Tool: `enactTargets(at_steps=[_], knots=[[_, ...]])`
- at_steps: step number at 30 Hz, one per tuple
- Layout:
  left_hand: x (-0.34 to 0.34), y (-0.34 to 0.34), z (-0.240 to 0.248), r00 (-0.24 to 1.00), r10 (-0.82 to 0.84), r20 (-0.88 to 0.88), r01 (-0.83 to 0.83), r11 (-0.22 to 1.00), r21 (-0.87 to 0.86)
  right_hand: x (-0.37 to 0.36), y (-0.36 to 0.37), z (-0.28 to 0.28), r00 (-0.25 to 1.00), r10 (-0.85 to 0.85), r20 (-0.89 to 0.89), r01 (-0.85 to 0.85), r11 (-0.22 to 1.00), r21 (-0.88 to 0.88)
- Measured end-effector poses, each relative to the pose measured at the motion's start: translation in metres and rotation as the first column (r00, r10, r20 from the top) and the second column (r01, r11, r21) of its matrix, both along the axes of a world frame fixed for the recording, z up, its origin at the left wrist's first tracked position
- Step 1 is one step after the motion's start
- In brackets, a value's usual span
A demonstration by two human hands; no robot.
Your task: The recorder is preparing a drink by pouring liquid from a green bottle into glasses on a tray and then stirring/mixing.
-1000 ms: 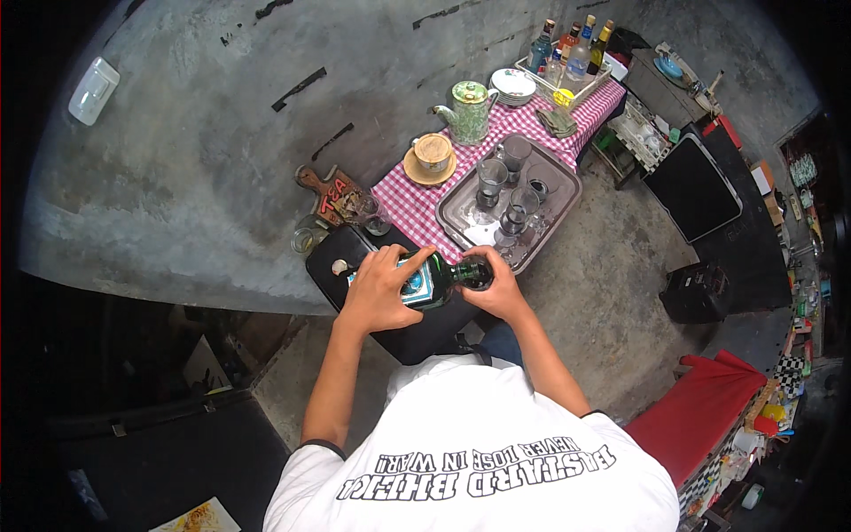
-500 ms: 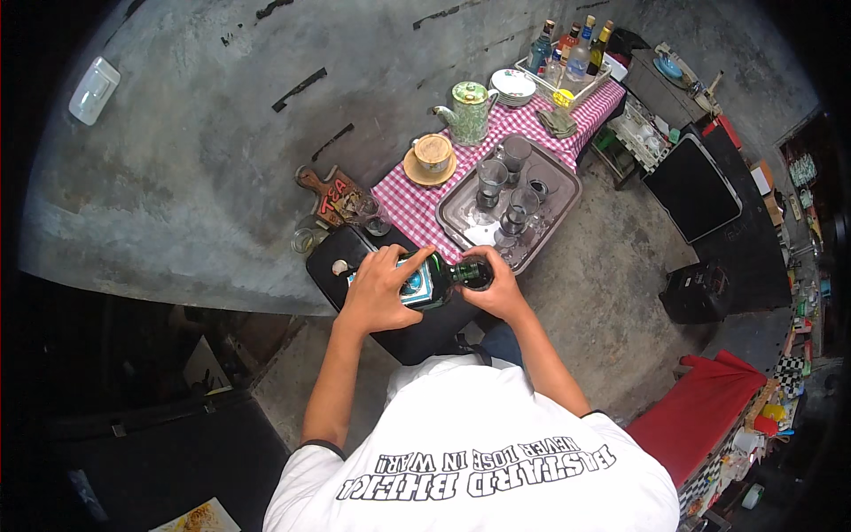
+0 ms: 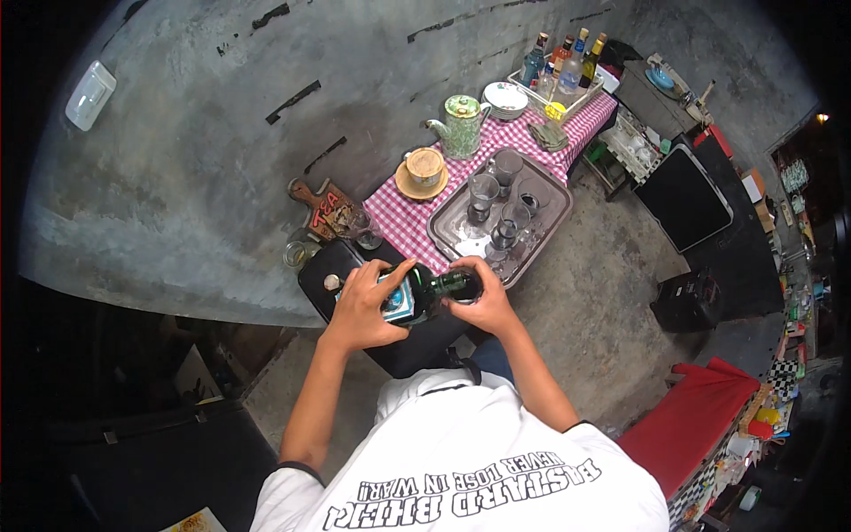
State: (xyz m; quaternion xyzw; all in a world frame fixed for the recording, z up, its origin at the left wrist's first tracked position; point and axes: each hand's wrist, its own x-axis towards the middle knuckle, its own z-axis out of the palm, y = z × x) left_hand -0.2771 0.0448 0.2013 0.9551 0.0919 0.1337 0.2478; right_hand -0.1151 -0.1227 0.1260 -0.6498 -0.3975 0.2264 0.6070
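Curving over a green bottle [image 3: 424, 285], the left hand [image 3: 365, 306] pinches its body between the thumb on the near side and the fingers on the far side, just beside a blue and white label [image 3: 402, 301]; the bottle lies tilted nearly level, its neck pointing to the right, above a black tabletop [image 3: 399, 356]; the right hand [image 3: 489, 303] curls its thumb and fingers around a dark round vessel [image 3: 472, 291], apparently glass, at the neck's end; whether the neck touches that vessel's rim cannot be told; a small pale round piece [image 3: 332, 282] rests on the black tabletop, near the left hand; beyond the hands a pink and white checkered cloth [image 3: 383, 211] bears a brown tray [image 3: 560, 211] with several clear glasses [image 3: 483, 188] standing in it; left of the tray sits a tan cup [image 3: 425, 163] on a saucer [image 3: 418, 191], and behind that a mottled green pot [image 3: 462, 135], with a stack of white dishes [image 3: 506, 100] near it; farther back, upright bottles [image 3: 572, 75] stand in a pale rack [image 3: 578, 108]; a wooden board [image 3: 332, 211] leans at the wall [image 3: 195, 177], a clear glass [image 3: 366, 234] and a glass jar [image 3: 303, 252] near its lower end
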Motion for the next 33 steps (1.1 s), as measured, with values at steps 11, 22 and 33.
enactTargets(at_steps=[11, 22, 33], knots=[[0.005, -0.015, 0.011, 0.991, 0.065, 0.113, -0.011, 0.906, -0.423, 0.011, -0.008, 0.024, 0.994, -0.112, -0.017, 0.113, 0.984, 0.139], [0.066, -0.044, 0.047, 0.956, -0.023, 0.292, 0.196, 0.789, -0.583, 0.024, -0.029, -0.005, 0.926, -0.318, -0.204, 0.354, 0.918, 0.178], [0.107, -0.068, 0.022, 0.949, 0.083, 0.303, 0.145, 0.74, -0.657, 0.063, -0.034, 0.008, 0.955, -0.296, 0.022, 0.291, 0.947, 0.137]])
